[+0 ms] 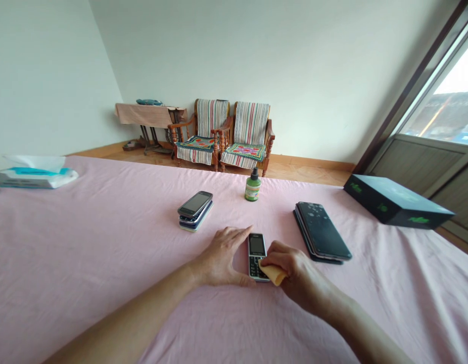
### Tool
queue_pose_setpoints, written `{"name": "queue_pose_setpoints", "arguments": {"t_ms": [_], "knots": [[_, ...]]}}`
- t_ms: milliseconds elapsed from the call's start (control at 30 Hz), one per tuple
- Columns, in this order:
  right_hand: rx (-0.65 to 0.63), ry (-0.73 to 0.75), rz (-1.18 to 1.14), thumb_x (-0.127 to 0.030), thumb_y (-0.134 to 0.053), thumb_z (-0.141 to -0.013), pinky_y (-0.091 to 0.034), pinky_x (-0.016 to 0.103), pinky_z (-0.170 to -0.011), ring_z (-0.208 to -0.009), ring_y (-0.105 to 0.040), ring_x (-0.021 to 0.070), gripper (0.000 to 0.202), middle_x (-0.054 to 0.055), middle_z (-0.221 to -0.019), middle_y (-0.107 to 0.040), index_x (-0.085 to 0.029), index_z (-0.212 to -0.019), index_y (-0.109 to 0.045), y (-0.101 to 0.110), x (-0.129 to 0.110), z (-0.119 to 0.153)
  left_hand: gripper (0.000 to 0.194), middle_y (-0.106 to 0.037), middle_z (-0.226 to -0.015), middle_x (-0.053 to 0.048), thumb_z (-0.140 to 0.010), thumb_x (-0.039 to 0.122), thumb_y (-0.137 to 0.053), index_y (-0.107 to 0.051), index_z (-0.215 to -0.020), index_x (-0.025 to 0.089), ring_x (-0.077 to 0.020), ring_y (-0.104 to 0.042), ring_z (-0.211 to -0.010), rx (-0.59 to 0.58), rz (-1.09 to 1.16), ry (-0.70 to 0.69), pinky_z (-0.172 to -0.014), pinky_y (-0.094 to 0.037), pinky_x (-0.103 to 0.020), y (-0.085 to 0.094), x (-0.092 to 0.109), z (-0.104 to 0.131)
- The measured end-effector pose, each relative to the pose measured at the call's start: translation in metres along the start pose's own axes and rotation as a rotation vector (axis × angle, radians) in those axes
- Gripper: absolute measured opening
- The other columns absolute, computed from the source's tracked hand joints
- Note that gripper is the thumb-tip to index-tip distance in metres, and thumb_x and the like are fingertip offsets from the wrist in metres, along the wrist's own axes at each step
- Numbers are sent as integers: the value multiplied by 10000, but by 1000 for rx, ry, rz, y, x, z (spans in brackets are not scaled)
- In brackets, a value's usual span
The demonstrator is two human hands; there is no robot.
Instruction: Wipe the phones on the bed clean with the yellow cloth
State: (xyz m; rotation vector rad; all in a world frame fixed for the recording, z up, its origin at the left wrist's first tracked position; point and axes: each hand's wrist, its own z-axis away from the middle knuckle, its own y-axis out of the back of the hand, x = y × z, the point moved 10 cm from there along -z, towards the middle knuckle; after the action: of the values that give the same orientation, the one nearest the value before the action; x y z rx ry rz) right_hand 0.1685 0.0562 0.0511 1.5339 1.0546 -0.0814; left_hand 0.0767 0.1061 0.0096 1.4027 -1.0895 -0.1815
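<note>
A small keypad phone (257, 244) lies face up on the pink cloth (116, 242) in front of me. My left hand (226, 257) is at its left side, thumb and forefinger spread, fingertips at the top and bottom edges. In my right hand (294, 270) is a folded yellow cloth (274, 273), pressed on the phone's keypad. To the left stands a stack of phones (196, 205), the top one tilted. On the right lies a stack of larger dark phones (322, 230), the top screen marked with pale spots.
Behind the keypad phone stands a green spray bottle (252, 187). A black box (401, 199) sits at the far right, a wipes pack (37, 177) at the far left. Beyond the bed-like surface are two wooden chairs (245, 126) and a small covered table (145, 115).
</note>
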Motion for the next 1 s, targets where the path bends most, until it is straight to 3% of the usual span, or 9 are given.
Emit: {"name": "queue_pose_setpoints", "arguments": {"t_ms": [133,300,467,700,1000], "knots": [[-84,-8,-17,85,-492,-752,-366,201,-568,-648,-542,90,307,-3,-757,-558,-166,-689,-656,-7,1,2,1093,-418,-1439,-141,-606,640,-751,-243,-1469,202,-356,-361,-1299,-15,-4,8,-1080,-241,-491,-1,0,0],[-11,4,-8,83,-481,-761,-370,209,-583,-672,-547,102,312,3,-761,-568,-167,-712,-661,-2,1,1,1083,-411,-1446,-127,-611,646,-743,-237,-1472,227,-363,-361,-1298,-1,-5,3,-1075,-249,-489,1,1,0],[-60,-21,-12,89,-478,-736,-366,199,-569,-642,-546,89,317,-2,-761,-567,-171,-704,-658,-6,6,2,1079,-409,-1449,-126,-610,628,-752,-239,-1470,228,-362,-369,-1294,0,-8,2,-1075,-252,-492,-1,0,0],[58,28,56,79,-509,-720,-371,228,-615,-736,-546,135,312,25,-813,-587,-173,-796,-678,-12,1,-5,1082,-469,-1397,-108,-537,601,-810,-337,-1423,197,-340,-394,-1278,58,-13,-16,-1081,-285,-458,-1,0,-1],[-3,-14,92,93,-502,-714,-348,216,-587,-696,-533,111,320,5,-788,-570,-182,-736,-663,-8,4,-4,971,-467,-1402,-112,-569,600,-794,-407,-1371,212,-339,-401,-1274,29,-15,-30,-1083,-273,-473,0,4,-1]]}}
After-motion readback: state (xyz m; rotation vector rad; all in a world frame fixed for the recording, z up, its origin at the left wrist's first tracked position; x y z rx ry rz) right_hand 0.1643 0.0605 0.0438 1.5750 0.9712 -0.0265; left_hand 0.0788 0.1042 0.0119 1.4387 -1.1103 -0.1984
